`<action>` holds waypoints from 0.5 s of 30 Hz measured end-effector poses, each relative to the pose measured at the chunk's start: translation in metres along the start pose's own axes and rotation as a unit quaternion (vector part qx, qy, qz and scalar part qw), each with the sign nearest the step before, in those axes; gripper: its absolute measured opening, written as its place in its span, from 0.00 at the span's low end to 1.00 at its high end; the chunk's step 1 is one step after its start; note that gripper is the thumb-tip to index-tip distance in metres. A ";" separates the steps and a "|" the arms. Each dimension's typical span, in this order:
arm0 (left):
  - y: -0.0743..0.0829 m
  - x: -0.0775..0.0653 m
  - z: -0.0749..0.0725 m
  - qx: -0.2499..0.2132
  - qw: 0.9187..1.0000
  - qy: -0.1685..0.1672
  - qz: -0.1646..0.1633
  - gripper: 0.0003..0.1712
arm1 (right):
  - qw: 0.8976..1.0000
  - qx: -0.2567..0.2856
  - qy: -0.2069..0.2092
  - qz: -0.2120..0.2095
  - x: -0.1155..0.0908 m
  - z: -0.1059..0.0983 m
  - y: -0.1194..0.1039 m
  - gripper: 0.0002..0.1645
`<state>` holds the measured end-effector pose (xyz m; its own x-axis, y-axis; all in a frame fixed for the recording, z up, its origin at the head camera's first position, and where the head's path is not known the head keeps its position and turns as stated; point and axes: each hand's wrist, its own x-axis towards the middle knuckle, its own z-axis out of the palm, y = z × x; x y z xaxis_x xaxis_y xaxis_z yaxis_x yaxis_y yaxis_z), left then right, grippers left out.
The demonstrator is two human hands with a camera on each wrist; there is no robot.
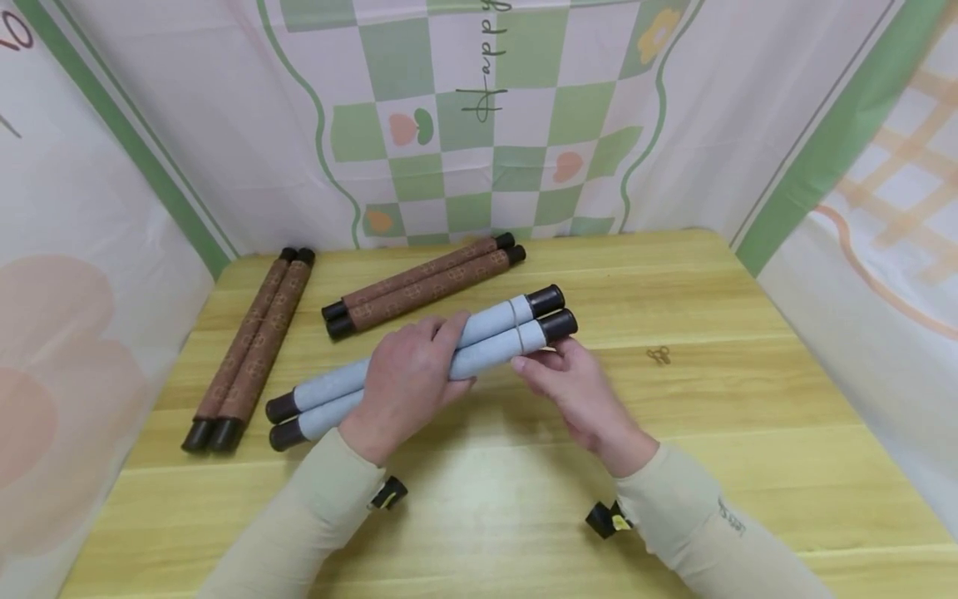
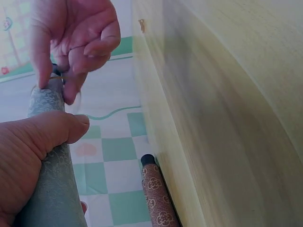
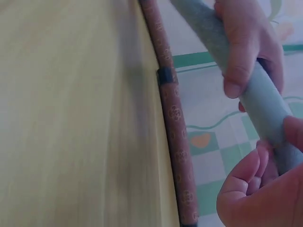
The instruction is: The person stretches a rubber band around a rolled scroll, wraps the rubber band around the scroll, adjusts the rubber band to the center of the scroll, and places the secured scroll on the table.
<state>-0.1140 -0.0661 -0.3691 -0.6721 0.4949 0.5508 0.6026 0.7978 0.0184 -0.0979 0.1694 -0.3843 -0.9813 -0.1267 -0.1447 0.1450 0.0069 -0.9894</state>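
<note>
Two light blue scrolls (image 1: 486, 356) with dark end knobs lie side by side, held above the table and slanting up to the right. My left hand (image 1: 407, 378) grips them round the middle, thumb along the near scroll in the left wrist view. A thin rubber band (image 1: 516, 326) circles both scrolls near their right end. There my right hand (image 1: 580, 395) pinches at the band, its thumb at the near scroll's lower side and its fingers partly hidden behind. In the right wrist view the curled fingers (image 3: 244, 177) sit close against the blue roll.
A pair of brown patterned scrolls (image 1: 258, 349) lies at the table's left side. Another brown pair (image 1: 430, 287) lies behind the blue ones. Several small brown rubber bands (image 1: 659, 355) lie to the right on the wooden table (image 1: 748, 416). Patterned curtains (image 1: 464, 125) hang around it.
</note>
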 end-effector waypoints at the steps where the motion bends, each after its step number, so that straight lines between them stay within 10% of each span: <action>1: 0.000 0.000 0.000 0.002 1.000 0.002 -0.001 0.43 | 1.000 -0.022 0.001 -0.009 -0.001 0.000 0.001 0.33; 6: 0.000 0.001 -0.001 0.006 1.000 -0.006 -0.007 0.47 | 0.984 -0.159 0.013 -0.078 -0.010 -0.002 0.004 0.19; 15: 0.002 -0.001 0.002 0.013 0.999 -0.046 -0.005 0.52 | 0.916 -0.288 0.066 -0.273 -0.023 0.006 -0.004 0.06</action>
<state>-0.1131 -0.0638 -0.3716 -0.7153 0.5154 0.4720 0.5851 0.8109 0.0012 -0.0749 0.1662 -0.3772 -0.9002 -0.1468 0.4101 -0.4247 0.5045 -0.7517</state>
